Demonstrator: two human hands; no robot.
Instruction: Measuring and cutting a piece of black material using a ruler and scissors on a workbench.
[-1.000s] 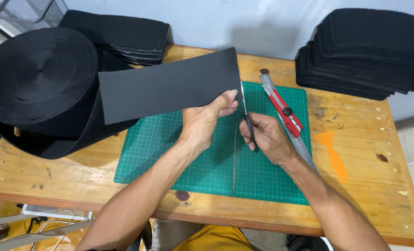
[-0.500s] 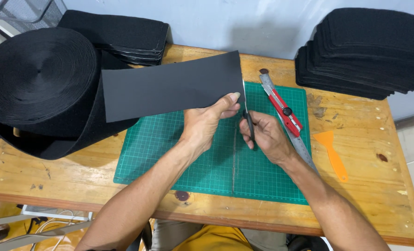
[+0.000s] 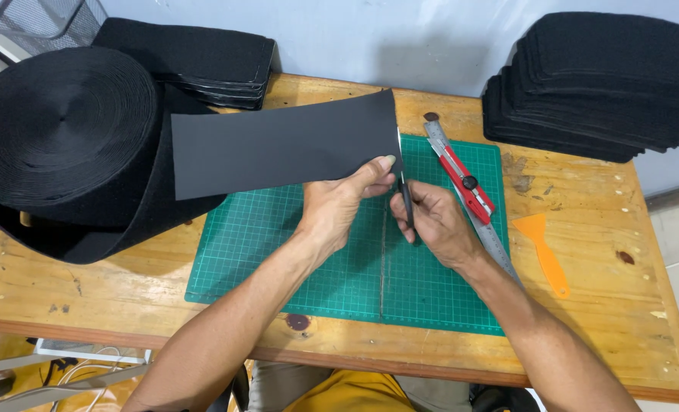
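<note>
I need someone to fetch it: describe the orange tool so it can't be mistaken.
Start at the green cutting mat on the wooden table. Right of the mat's edge, past the steel ruler, lies the orange scraper on bare wood. It alone is orange, flat-bladed, thin-handled.

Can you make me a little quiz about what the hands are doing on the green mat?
1. Which hand pinches the end of the black strip?
2. True or false: the red utility knife is in the right hand.
3. What orange tool lies on the wooden table to the right of the green cutting mat?

Key:
1. The left hand.
2. False. It lies on the mat beside a metal ruler; the right hand holds a thin dark tool.
3. An orange scraper.
</note>
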